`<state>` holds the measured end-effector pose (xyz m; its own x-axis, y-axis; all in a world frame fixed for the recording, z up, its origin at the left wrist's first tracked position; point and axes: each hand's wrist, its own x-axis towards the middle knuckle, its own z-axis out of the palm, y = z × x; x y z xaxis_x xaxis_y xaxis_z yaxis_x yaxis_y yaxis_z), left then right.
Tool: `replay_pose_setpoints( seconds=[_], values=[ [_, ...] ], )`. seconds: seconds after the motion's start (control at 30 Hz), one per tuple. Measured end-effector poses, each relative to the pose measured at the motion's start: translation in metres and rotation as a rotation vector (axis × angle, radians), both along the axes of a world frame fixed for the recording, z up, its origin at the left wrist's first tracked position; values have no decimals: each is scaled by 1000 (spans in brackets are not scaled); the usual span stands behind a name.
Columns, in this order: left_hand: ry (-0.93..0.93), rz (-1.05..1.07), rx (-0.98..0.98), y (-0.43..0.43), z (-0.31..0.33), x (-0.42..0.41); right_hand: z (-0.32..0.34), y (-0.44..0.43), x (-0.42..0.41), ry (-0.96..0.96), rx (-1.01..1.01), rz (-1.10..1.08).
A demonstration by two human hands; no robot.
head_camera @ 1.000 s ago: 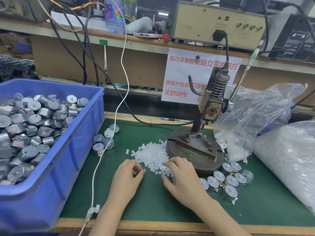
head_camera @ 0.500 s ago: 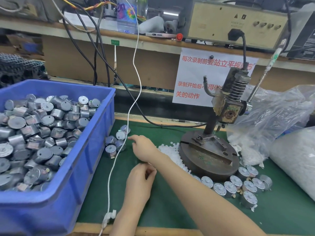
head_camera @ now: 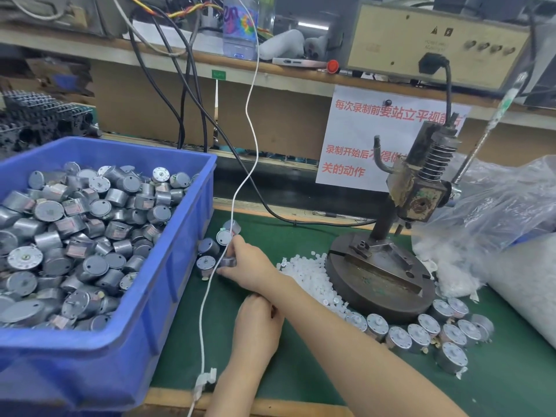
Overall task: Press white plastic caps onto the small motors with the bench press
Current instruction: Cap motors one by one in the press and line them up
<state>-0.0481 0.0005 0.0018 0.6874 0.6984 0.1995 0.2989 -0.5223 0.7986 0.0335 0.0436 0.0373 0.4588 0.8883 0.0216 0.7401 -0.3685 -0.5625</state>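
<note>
Nearest me, in front of the press [head_camera: 388, 266], a row of motors [head_camera: 421, 332] stands face-up on the green bench [head_camera: 316, 383], curving round the foot of the press's round base. Left of that row, my left hand [head_camera: 257, 329] rests on the bench with its fingers curled inward; I cannot tell whether they pinch anything. My right hand [head_camera: 251, 263] crosses above it, well to the left of the press, with fingers and thumb wrapped round one small motor [head_camera: 227, 262]. That motor lies at the edge of a loose cluster of motors [head_camera: 207, 251].

A pile of white caps [head_camera: 310, 273] lies against the left side of the press base. Farther left, a blue bin [head_camera: 168, 266] is heaped with motors, and a white cord [head_camera: 234, 203] hangs down past the cluster. Clear plastic bags [head_camera: 496, 224] of white pieces slump to the right of the press. Behind the press hangs a paper sign [head_camera: 361, 139] with red writing, and above it a beige box [head_camera: 421, 40] sits on a shelf [head_camera: 285, 73].
</note>
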Motion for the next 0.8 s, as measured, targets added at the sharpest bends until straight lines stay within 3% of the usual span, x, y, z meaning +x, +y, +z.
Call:
replay_pose_setpoints(
  seconds=[0.17,0.27,0.4,0.53,0.8],
  values=[
    [56,-10,-2,-1,0,-1,-4,-11,2,-23,50,-104],
    [103,-55,89,-1,-2,-1,-6,-35,3,24,268,-264],
    [22,-135,69,-1,1,-1,-5,-77,3,116,506,-374],
    [-8,-121,110,0,-1,-1,-13,-123,3,155,472,-397],
    [-24,-83,130,2,-6,2,-33,-137,-1,28,391,-323]
  ],
)
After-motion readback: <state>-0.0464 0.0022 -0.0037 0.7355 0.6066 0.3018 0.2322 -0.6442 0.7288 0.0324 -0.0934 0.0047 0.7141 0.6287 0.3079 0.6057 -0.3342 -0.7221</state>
